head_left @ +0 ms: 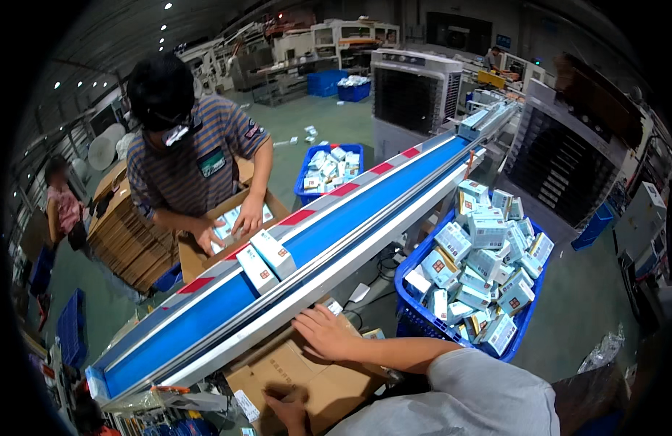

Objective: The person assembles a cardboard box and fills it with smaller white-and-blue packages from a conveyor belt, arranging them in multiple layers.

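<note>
A brown cardboard carton [307, 370] with its top flaps folded down lies in front of me, beside the near rail of a conveyor. My right hand [325, 334] rests on the carton's far part, fingers stretched toward the conveyor rail. Near the carton's close side, my left hand [288, 408] lies on the cardboard in shadow, its thumb and fingers apart. On the blue conveyor belt [205, 312] stand two white-and-blue product boxes [267, 261] side by side. Across the belt, a co-worker's hands [227, 227] touch similar boxes inside an open carton [194, 254].
A blue crate [405, 301] heaped with small boxes stands to my right, below the conveyor. Another filled blue crate [302, 182] sits beyond the belt. Stacked flat cardboard [129, 240] stands behind the co-worker. Large cooling units [416, 94] flank the conveyor's far end.
</note>
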The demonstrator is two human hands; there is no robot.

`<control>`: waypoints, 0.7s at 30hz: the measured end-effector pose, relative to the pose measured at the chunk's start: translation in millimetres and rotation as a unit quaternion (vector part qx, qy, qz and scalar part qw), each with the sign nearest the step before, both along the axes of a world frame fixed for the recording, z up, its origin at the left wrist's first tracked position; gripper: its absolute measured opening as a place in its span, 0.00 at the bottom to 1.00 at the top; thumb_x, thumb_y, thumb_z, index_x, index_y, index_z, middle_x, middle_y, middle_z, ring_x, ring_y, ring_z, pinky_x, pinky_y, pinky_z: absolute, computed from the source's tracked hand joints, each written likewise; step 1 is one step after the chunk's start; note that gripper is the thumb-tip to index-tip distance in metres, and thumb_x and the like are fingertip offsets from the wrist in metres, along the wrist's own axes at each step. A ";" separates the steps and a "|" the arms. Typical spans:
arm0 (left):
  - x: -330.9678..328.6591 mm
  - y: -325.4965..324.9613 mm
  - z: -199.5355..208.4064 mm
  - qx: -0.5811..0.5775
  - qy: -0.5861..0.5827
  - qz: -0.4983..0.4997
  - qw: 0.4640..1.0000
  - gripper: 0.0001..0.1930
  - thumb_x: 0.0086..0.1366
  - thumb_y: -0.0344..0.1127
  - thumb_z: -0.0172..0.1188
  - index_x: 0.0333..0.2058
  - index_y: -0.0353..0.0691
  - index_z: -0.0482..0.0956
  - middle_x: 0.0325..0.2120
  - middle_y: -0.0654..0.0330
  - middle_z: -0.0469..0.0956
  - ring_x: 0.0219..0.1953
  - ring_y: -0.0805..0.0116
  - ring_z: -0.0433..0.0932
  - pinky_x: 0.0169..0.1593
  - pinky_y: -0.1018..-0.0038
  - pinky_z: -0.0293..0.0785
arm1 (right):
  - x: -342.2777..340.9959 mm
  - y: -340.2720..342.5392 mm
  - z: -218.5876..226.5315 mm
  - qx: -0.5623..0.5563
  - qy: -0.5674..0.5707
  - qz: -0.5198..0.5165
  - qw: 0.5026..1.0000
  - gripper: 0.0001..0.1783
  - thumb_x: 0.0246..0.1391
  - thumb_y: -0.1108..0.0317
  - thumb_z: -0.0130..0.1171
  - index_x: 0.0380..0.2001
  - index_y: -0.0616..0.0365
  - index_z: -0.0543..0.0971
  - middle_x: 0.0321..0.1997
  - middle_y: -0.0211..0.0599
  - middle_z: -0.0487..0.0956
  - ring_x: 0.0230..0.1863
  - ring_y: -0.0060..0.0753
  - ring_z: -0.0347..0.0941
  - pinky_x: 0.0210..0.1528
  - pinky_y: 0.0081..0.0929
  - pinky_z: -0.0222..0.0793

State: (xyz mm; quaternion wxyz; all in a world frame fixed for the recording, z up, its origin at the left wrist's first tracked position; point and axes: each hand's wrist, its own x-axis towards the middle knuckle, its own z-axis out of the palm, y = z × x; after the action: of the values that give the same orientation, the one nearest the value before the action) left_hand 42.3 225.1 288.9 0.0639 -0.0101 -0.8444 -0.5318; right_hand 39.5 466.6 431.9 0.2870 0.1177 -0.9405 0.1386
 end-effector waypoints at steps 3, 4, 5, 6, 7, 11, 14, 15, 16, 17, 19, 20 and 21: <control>-8.8 10.6 22.2 0.023 -0.042 -0.069 0.996 0.33 0.38 0.31 0.65 0.46 0.29 0.63 0.42 0.51 0.70 0.44 0.59 0.69 0.48 0.65 0.65 | 35.1 9.8 -62.5 0.005 -0.346 -0.016 0.938 0.25 0.37 0.62 0.58 0.43 0.47 0.69 0.47 0.34 0.70 0.51 0.37 0.64 0.56 0.48 0.51; -19.6 14.4 12.4 0.080 -0.124 -0.125 0.981 0.31 0.38 0.32 0.66 0.44 0.29 0.65 0.42 0.50 0.70 0.44 0.59 0.68 0.48 0.65 0.65 | 45.4 26.7 -93.6 0.030 -0.054 -0.018 0.998 0.23 0.35 0.63 0.57 0.41 0.48 0.70 0.42 0.33 0.71 0.46 0.40 0.66 0.51 0.45 0.56; -18.8 13.9 24.3 0.004 -0.096 -0.052 0.994 0.31 0.38 0.34 0.67 0.44 0.30 0.66 0.42 0.50 0.69 0.44 0.58 0.68 0.49 0.65 0.64 | 33.5 28.0 -56.7 -0.017 -0.221 0.022 0.975 0.24 0.32 0.65 0.57 0.40 0.50 0.70 0.40 0.36 0.70 0.44 0.44 0.65 0.45 0.42 0.57; -21.9 15.2 45.2 -0.018 -0.025 -0.082 0.996 0.33 0.37 0.35 0.69 0.43 0.29 0.66 0.42 0.47 0.70 0.46 0.55 0.68 0.52 0.64 0.63 | 29.6 27.1 -24.0 -0.071 -0.096 0.055 0.991 0.25 0.29 0.67 0.57 0.39 0.53 0.70 0.41 0.40 0.69 0.43 0.47 0.63 0.42 0.41 0.57; -15.7 3.7 31.4 -0.108 0.030 -0.082 0.990 0.28 0.41 0.35 0.67 0.41 0.28 0.68 0.43 0.48 0.69 0.47 0.58 0.68 0.51 0.67 0.63 | 24.9 25.8 -2.9 -0.112 -0.080 0.048 0.989 0.25 0.30 0.67 0.59 0.38 0.57 0.70 0.41 0.44 0.69 0.45 0.50 0.63 0.46 0.42 0.56; -1.1 -31.3 95.6 0.328 -0.377 -0.323 0.803 0.16 0.49 0.34 0.61 0.37 0.32 0.74 0.37 0.54 0.74 0.39 0.64 0.73 0.42 0.71 0.69 | 3.1 42.3 -10.2 -0.314 0.076 0.002 0.946 0.12 0.40 0.70 0.57 0.32 0.60 0.72 0.39 0.47 0.72 0.43 0.52 0.66 0.45 0.41 0.62; -5.4 -6.8 124.8 0.191 -0.405 -0.442 0.777 0.15 0.51 0.36 0.60 0.37 0.35 0.75 0.31 0.57 0.76 0.34 0.63 0.74 0.36 0.70 0.71 | -11.5 38.8 -15.3 -0.065 -0.262 0.194 0.943 0.14 0.44 0.60 0.56 0.35 0.53 0.75 0.46 0.38 0.70 0.52 0.47 0.61 0.51 0.42 0.58; -15.1 10.0 130.3 0.077 -0.369 -0.446 0.812 0.16 0.51 0.38 0.61 0.37 0.37 0.75 0.29 0.57 0.77 0.32 0.62 0.74 0.34 0.69 0.71 | -16.9 30.2 -26.6 0.037 -0.231 0.246 0.941 0.15 0.45 0.57 0.55 0.36 0.51 0.75 0.50 0.37 0.68 0.57 0.45 0.57 0.55 0.44 0.54; -19.0 25.4 134.2 0.008 -0.222 -0.463 0.858 0.15 0.50 0.38 0.60 0.35 0.35 0.76 0.28 0.56 0.76 0.32 0.62 0.74 0.38 0.69 0.70 | -20.4 20.4 -24.3 0.088 -0.241 0.249 0.934 0.15 0.45 0.57 0.55 0.37 0.50 0.75 0.53 0.36 0.65 0.59 0.44 0.53 0.58 0.45 0.49; -22.5 42.4 138.7 -0.065 -0.068 -0.472 0.877 0.15 0.50 0.37 0.60 0.33 0.33 0.76 0.27 0.54 0.76 0.32 0.61 0.74 0.41 0.69 0.70 | -21.9 15.2 -19.5 0.138 -0.249 0.247 0.926 0.16 0.45 0.56 0.55 0.37 0.48 0.75 0.55 0.35 0.63 0.62 0.42 0.48 0.61 0.47 0.44; -29.3 55.7 143.9 -0.198 0.178 -0.504 0.821 0.13 0.47 0.42 0.59 0.24 0.36 0.77 0.18 0.57 0.74 0.29 0.60 0.73 0.52 0.64 0.62 | -23.8 16.4 -16.2 0.147 -0.205 0.272 0.929 0.16 0.45 0.54 0.54 0.36 0.50 0.76 0.50 0.33 0.68 0.60 0.37 0.53 0.62 0.47 0.44; -28.6 56.6 149.3 -0.254 0.204 -0.521 0.789 0.14 0.47 0.44 0.59 0.22 0.37 0.77 0.17 0.58 0.73 0.28 0.60 0.72 0.54 0.63 0.59 | -20.8 20.3 -12.7 0.149 -0.192 0.286 0.927 0.17 0.44 0.53 0.55 0.34 0.51 0.76 0.47 0.33 0.70 0.59 0.35 0.55 0.61 0.46 0.46; -28.5 54.6 155.3 -0.313 0.230 -0.534 0.751 0.14 0.47 0.45 0.58 0.19 0.38 0.77 0.16 0.58 0.73 0.27 0.60 0.72 0.56 0.62 0.57 | -20.8 23.8 -4.8 0.149 -0.175 0.301 0.926 0.18 0.43 0.51 0.55 0.32 0.52 0.76 0.44 0.32 0.72 0.57 0.34 0.58 0.61 0.46 0.47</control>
State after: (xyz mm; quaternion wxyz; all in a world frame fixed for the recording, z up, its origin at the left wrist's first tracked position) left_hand 13.7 279.7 444.2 -0.0451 -0.6010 -0.7804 -0.1668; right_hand 18.6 490.4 427.1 0.0422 0.4107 -0.9059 0.0950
